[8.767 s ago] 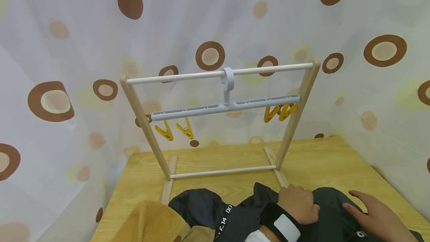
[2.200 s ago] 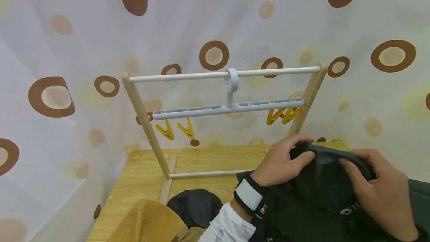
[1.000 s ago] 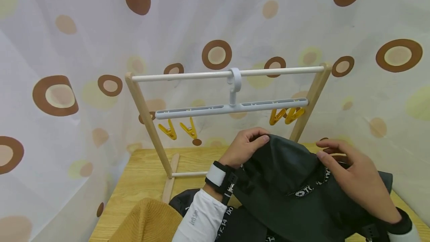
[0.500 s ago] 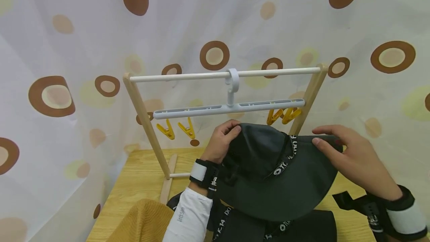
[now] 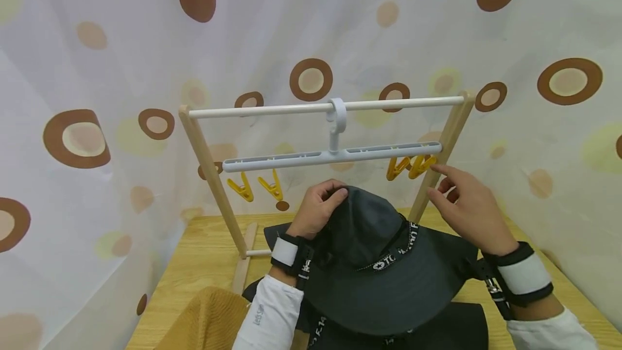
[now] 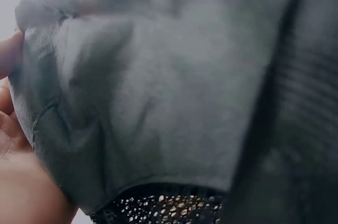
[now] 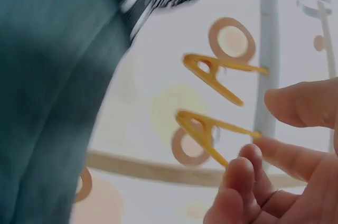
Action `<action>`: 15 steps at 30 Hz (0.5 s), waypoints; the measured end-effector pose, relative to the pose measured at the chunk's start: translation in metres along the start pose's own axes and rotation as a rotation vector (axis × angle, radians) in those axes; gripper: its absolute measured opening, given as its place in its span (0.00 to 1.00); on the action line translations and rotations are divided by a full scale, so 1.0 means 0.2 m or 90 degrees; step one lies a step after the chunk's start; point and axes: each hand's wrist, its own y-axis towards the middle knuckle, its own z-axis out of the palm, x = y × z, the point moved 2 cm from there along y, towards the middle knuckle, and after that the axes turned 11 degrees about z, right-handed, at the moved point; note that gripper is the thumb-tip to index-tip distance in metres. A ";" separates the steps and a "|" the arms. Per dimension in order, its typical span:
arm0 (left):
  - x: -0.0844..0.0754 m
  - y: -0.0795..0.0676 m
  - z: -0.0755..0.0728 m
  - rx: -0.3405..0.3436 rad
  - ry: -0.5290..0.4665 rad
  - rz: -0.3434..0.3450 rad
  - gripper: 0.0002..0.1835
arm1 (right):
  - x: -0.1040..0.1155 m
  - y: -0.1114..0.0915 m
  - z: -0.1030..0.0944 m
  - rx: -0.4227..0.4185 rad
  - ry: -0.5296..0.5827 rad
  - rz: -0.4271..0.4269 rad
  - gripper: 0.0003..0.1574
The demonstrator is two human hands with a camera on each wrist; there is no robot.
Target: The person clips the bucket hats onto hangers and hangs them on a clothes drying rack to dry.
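Observation:
A dark wide-brimmed sun hat (image 5: 374, 296) with a lettered band hangs from my left hand (image 5: 315, 212), which pinches the top of its crown. Its fabric (image 6: 158, 97) fills most of the left wrist view, with the thumb at the left edge. My right hand (image 5: 468, 209) is off the hat, beside the outer right yellow clothespin (image 5: 421, 167). In the right wrist view, the index fingertip of the right hand (image 7: 290, 166) is at that clothespin (image 7: 203, 134), while the thumb stands apart from it. Another clothespin (image 5: 397, 168) hangs just inward.
A pale grey hanger (image 5: 291, 162) hooks over the white rod (image 5: 252, 112) of a wooden rack (image 5: 206, 172). Two more clothespins (image 5: 240, 187) dangle from its left end. On the table (image 5: 199, 242) lie a mustard knit item (image 5: 206, 317) and more dark lettered fabric (image 5: 457, 323).
The hat has been lifted from the pile and shifted left below the hanger. My right hand has let go of its brim and risen to the right-hand clothespins; my left hand keeps its grip.

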 end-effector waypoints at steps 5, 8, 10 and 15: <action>0.03 -0.02 0.01 0.001 0.001 -0.006 0.12 | 0.03 0.05 0.06 0.009 -0.007 0.017 0.36; 0.04 -0.02 0.01 -0.001 0.010 -0.010 0.11 | 0.03 0.07 0.08 0.017 0.007 0.032 0.36; 0.04 -0.02 0.01 0.000 0.014 -0.016 0.12 | 0.04 0.09 0.10 0.029 0.018 0.043 0.34; 0.05 -0.02 0.02 0.004 0.015 -0.021 0.12 | 0.03 0.11 0.13 0.041 0.028 0.062 0.27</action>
